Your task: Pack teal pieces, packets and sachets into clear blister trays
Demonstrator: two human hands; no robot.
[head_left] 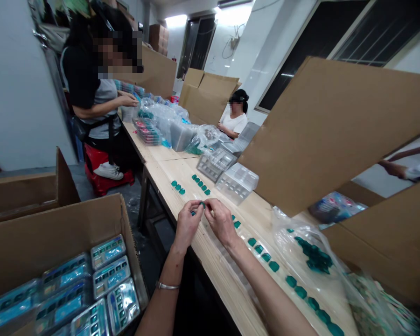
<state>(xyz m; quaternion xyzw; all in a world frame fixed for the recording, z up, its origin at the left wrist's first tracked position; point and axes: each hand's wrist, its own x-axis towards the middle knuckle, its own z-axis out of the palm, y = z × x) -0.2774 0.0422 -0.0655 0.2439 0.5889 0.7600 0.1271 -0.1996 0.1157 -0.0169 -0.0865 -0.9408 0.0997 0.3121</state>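
My left hand (188, 224) and my right hand (220, 220) meet above the near edge of the wooden table, fingertips pinched together on a small green faceted piece (202, 204). A second dark green piece (193, 213) shows between the fingers of my left hand. Beyond my hands lie short rows of similar green pieces (200, 185) on the tabletop. Another long row of green pieces (266, 257) runs in clear plastic trays beside and under my right forearm. To the right, a clear plastic bag (310, 238) holds a loose heap of green pieces.
Stacked clear plastic trays (237, 182) stand past my hands, by a large cardboard sheet (329, 126). At lower left, an open carton (122, 219) contains several filled blister packs. One person (98, 93) sits left on a red stool (94, 163); another (236, 122) sits behind.
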